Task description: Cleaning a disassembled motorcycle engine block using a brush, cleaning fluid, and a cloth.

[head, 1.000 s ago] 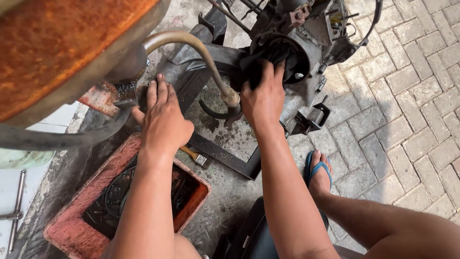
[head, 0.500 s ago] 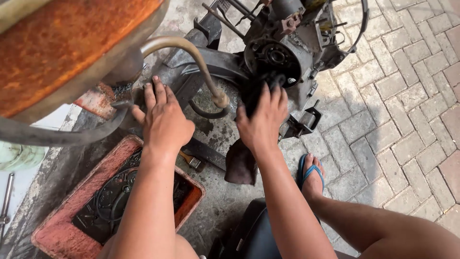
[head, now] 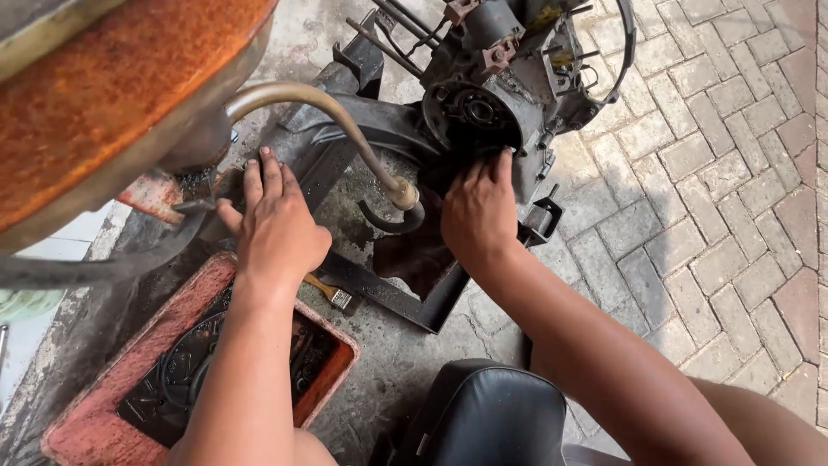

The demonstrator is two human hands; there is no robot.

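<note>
Rust-red tray (head: 323,393): lies on the ground at lower left, its rim chipped; inside is dark oily liquid with black rings and small parts sunk in it, hard to tell apart.
Left hand (head: 274,226): laid flat, fingers spread, on the dark metal frame (head: 321,148) just under the rusty tank; it presses down and grips nothing.
Right hand (head: 479,211): fingers curled against the lower edge of the engine, bunching a dark rag (head: 416,255) that hangs down below the palm.
Engine (head: 509,82): grimy grey block standing on the pavers at top centre, a round bearing opening facing the person, studs and rods sticking out above.
Pipe (head: 341,116): tan, curved, running from under the tank to a blunt end just left of the right hand.
Brush (head: 326,290): small, wooden handle, lying on the concrete by the left wrist, partly covered by it.
Tank (head: 112,86): orange with rust, fills the upper left, cut off by the edge of view.
Seat (head: 487,414): black, padded, at the bottom, only partly in view.
Hidden: the right fingertips and what they touch behind the rag cannot be made out.
</note>
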